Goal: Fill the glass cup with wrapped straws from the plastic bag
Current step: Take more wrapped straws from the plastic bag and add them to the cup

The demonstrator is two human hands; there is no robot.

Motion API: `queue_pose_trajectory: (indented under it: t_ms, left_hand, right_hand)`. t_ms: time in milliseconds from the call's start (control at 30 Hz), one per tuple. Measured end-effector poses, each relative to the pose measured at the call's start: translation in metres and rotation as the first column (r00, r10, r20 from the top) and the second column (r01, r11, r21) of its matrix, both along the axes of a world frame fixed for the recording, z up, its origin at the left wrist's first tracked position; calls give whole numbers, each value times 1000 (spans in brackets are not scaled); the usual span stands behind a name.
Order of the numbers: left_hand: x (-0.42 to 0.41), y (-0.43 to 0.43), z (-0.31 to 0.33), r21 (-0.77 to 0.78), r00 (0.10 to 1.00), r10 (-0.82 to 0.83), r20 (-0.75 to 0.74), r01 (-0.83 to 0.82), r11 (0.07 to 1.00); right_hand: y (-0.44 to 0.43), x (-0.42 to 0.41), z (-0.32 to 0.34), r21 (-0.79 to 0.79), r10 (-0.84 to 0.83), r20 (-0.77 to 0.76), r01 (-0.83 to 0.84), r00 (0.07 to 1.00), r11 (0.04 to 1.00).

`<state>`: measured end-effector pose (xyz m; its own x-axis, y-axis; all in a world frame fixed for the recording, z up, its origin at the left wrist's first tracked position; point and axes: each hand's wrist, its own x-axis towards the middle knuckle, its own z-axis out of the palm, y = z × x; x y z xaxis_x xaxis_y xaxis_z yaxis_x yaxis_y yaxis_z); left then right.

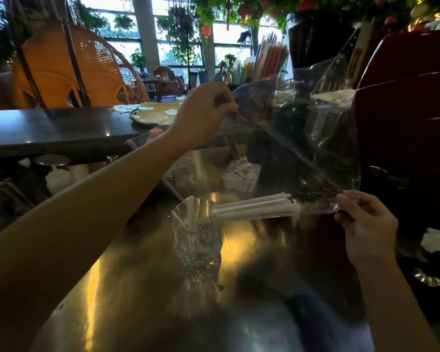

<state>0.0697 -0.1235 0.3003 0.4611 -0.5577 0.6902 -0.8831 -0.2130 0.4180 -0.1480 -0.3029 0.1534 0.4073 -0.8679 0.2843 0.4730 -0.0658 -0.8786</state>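
The left hand (203,113) and right hand (366,219) each pinch the clear plastic bag (302,153), so tipping it slowly should slide the wrapped straws (254,208) into the glass cup (197,235) on the shiny counter (239,313).

I see bright daylight through tall windows (127,29) behind hanging plants (181,26). Orange wicker chair (69,72) at left, a grey pillar (145,31) beside it, red lanterns (206,31) overhead. The steel desk (163,301) reflects yellow light.
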Motion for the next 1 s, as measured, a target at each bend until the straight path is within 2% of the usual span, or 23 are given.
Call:
queue_pose_trajectory:
  t_ms: [267, 333, 467, 600, 667, 700, 767, 900, 1000]
  left_hand:
    - [8, 5, 2, 69, 998, -37, -47, 40, 997]
    - [10, 5, 3, 47, 999, -30, -40, 32, 998]
    - [7, 5, 4, 72, 992, -110, -68, 114, 991]
    - [4, 4, 7, 56, 984, -160, -79, 165, 985]
    - [3, 2, 6, 60, 984, -159, -78, 164, 985]
    - [3, 2, 5, 62, 984, -160, -79, 165, 984]
    - [3, 2, 3, 60, 983, -164, -83, 169, 984]
    - [3, 3, 0, 24, 985, -156, -72, 158, 987]
    - [4, 5, -1, -32, 991, -131, -18, 131, 991]
  right_hand:
    - [-7, 8, 5, -4, -11, -23, 11, 1000, 1000]
    - [-8, 11, 3, -17, -13, -25, 12, 1000, 1000]
    - [-8, 15, -2, -11, -34, -23, 34, 999, 999]
    - [-6, 17, -16, 100, -20, 57, 14, 998, 995]
    - [3, 19, -25, 207, 135, 62, -145, 989, 968]
    - [6, 19, -33, 206, 178, 26, -179, 984, 962]
    - [19, 20, -43, 119, 110, -93, -99, 990, 988]
    - [30, 21, -40, 58, 79, -104, -73, 991, 996]
    - [26, 24, -30, 88, 66, -28, -64, 997, 994]
